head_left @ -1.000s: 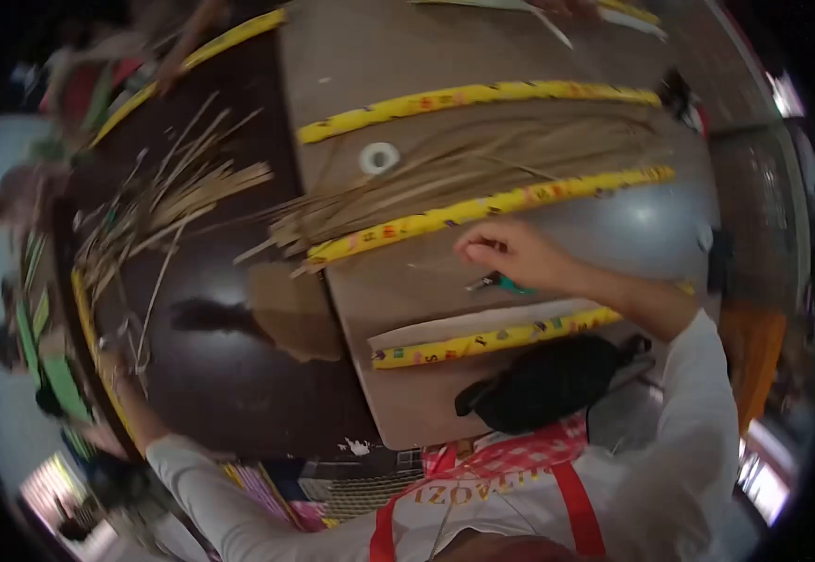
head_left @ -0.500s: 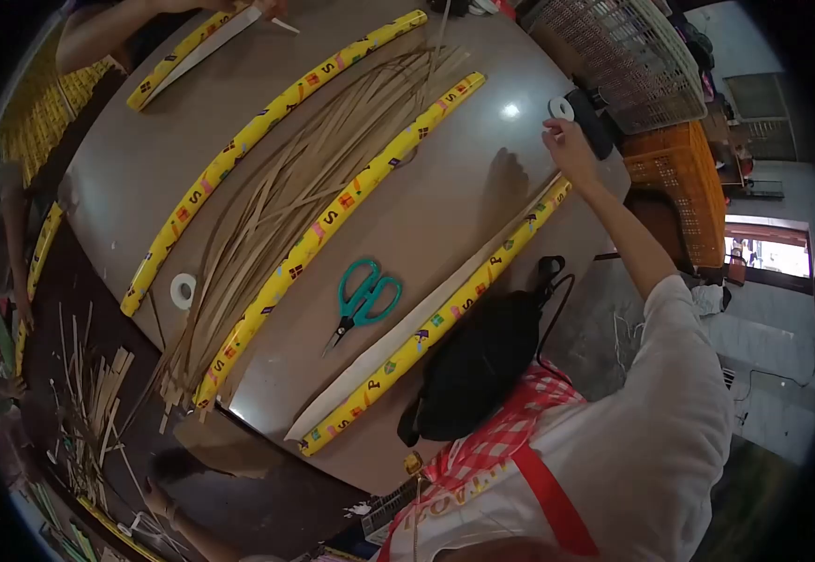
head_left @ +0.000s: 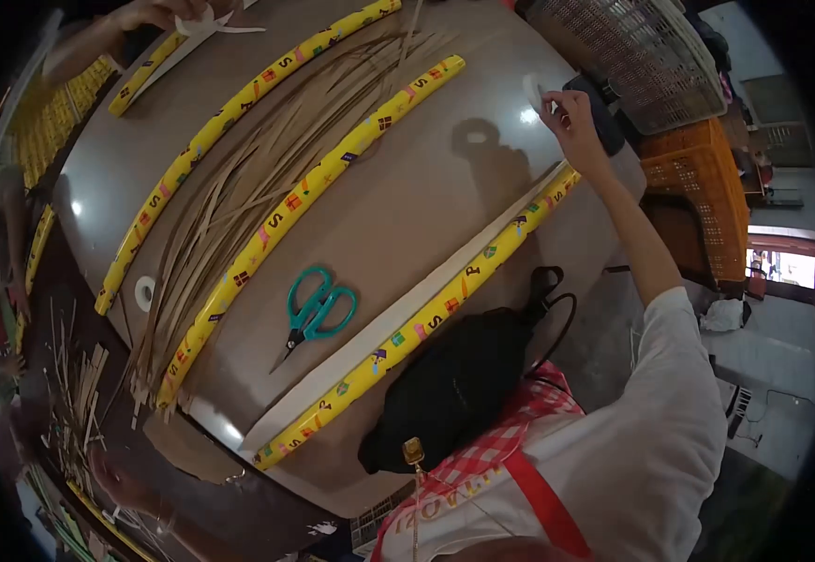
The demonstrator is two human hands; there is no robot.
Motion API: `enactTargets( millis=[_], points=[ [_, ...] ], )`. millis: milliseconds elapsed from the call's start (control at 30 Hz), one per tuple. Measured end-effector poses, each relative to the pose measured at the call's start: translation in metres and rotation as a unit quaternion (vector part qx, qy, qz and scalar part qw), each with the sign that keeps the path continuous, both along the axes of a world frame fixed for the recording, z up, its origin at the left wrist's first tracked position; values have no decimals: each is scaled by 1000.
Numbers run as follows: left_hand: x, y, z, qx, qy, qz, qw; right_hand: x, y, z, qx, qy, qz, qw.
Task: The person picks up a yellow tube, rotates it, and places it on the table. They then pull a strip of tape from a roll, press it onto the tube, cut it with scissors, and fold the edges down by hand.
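My right hand (head_left: pixel 578 122) reaches out over the far right end of the table, pinching a roll of white tape (head_left: pixel 534 91) held up above the surface. Below that hand runs a long yellow patterned tube (head_left: pixel 419 327) with a white, unwrapped edge along one side. Teal-handled scissors (head_left: pixel 314 309) lie to its left, blades pointing down-left. A black bag (head_left: pixel 450 379) rests between the tube and my apron. I do not make out my left hand.
Two more yellow tubes (head_left: pixel 272 217) flank a bundle of flat brown strips (head_left: pixel 239 201). Another tape roll (head_left: pixel 145 293) lies left. Coworkers' hands show at top left, far left and, with a bracelet, bottom left. Orange (head_left: pixel 693 187) and pale (head_left: pixel 628 56) crates stand right.
My right hand has lifted the white tape roll off the table. The whole view has shifted, moving the tubes and scissors leftward. At the top left, a coworker's hand handles white strip material.
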State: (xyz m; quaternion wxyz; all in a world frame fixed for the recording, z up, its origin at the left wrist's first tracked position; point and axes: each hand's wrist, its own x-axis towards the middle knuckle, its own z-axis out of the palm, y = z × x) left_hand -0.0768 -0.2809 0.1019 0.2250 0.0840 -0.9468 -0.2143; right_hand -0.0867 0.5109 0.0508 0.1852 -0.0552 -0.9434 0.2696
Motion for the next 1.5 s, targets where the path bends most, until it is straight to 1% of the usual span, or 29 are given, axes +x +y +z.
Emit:
enactTargets(
  millis=[33,100,133,167,233,300,367,400,433,500,533,567,633,667,700,767,800,833,900,933,967,1000,1067,1100,1133,1167,1200,1367,1500],
  points=[
    [7,36,14,95,65,-144,983,7,-29,14,2,24,31,999],
    [28,130,43,57,58,-149,986,23,-80,43,13,43,100,994],
    [39,166,50,167,50,-225,959,32,-99,52,24,65,133,989],
    [51,195,55,272,48,-296,914,40,-118,59,34,92,169,981],
    [81,241,70,163,-36,-351,921,55,-149,64,28,148,239,959],
    [112,274,65,192,-101,-383,898,70,-168,62,58,171,286,941],
    [136,315,68,209,-116,-395,887,86,-184,60,114,206,323,917],
    [150,332,59,328,-111,-361,866,95,-191,60,158,234,333,899],
    [163,347,45,442,-97,-323,831,105,-201,57,131,245,334,901],
    [177,368,35,518,-50,-289,804,124,-215,70,145,245,388,877],
    [184,377,32,574,-36,-281,768,133,-220,76,167,242,420,859],
    [191,380,34,566,-27,-274,777,140,-225,80,141,232,442,855],
    [204,388,38,618,-39,-193,761,151,-234,80,95,223,454,857],
    [210,390,33,629,-5,-210,748,157,-239,78,55,203,457,864],
    [216,395,32,625,0,-205,753,163,-243,76,49,207,462,861],
    [225,403,31,577,75,-205,787,173,-254,74,-166,155,483,846],
    [228,405,33,517,104,-174,832,175,-258,75,-169,159,490,840],
    [228,403,31,514,111,-167,834,176,-261,76,-183,135,498,837],
    [226,399,20,357,153,-112,915,175,-260,76,-199,107,515,827],
    [224,400,17,353,155,-104,917,174,-259,75,-239,63,496,833],
    [221,399,16,298,175,-80,935,173,-258,75,-280,20,472,836],
    [218,399,14,241,193,-57,949,172,-257,76,-286,20,475,832],
    [212,403,5,203,211,-50,955,171,-253,80,-319,71,427,843],
    [211,405,1,171,230,-47,957,171,-253,80,-324,72,424,842],
    [211,406,-1,168,226,-50,958,171,-254,79,-271,116,422,857],
    [211,406,-4,122,225,-56,965,171,-255,78,-214,160,417,869],
    [211,407,-5,77,225,-63,969,171,-255,75,-217,161,412,870],
    [222,411,-6,36,237,-60,969,184,-256,62,-106,258,362,889],
    [231,406,-6,-36,241,-38,969,196,-264,55,-87,288,347,888]
  ],
)
